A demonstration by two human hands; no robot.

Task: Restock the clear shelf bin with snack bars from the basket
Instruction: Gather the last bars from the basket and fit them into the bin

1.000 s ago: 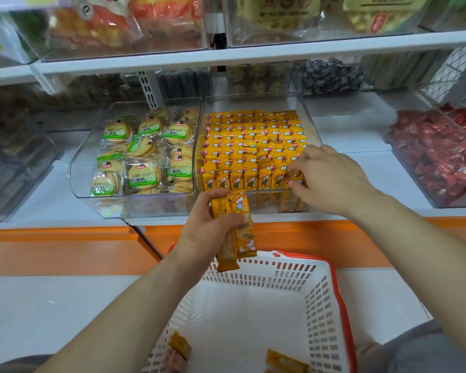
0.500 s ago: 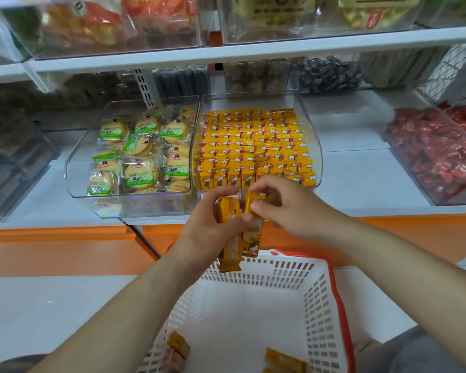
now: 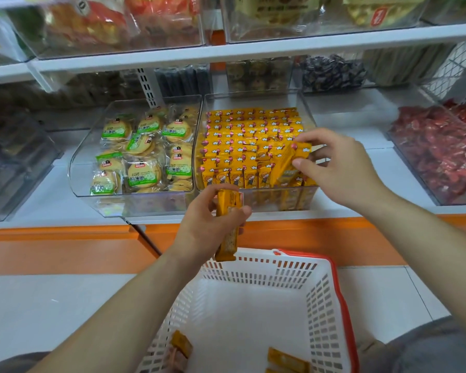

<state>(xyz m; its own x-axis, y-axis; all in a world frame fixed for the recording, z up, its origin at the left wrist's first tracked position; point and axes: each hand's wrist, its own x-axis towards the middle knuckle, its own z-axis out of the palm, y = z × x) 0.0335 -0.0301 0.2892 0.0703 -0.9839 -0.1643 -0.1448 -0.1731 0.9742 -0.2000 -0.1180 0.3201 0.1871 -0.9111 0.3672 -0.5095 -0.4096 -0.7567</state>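
A clear shelf bin (image 3: 256, 99) on the lower shelf holds several rows of upright yellow snack bars (image 3: 237, 146). My right hand (image 3: 336, 170) pinches one yellow snack bar (image 3: 289, 162), tilted, over the bin's front right corner. My left hand (image 3: 213, 224) grips another yellow bar (image 3: 228, 238) upright, in front of the bin and above the far rim of the white basket (image 3: 331, 297) with its red edge. A few more bars (image 3: 182, 345) lie on the basket floor near the bottom of the view.
Left of the snack bar bin stands a clear bin of green-labelled round biscuits (image 3: 143, 154). A bin of red-wrapped sweets (image 3: 436, 154) stands at the right. An upper white shelf (image 3: 226, 53) carries more bins. An orange ledge (image 3: 65, 246) runs below the shelf.
My right hand took one bar from the pair in my left hand and carried it up and right to the bin's front right corner. My left hand stays put with one bar.
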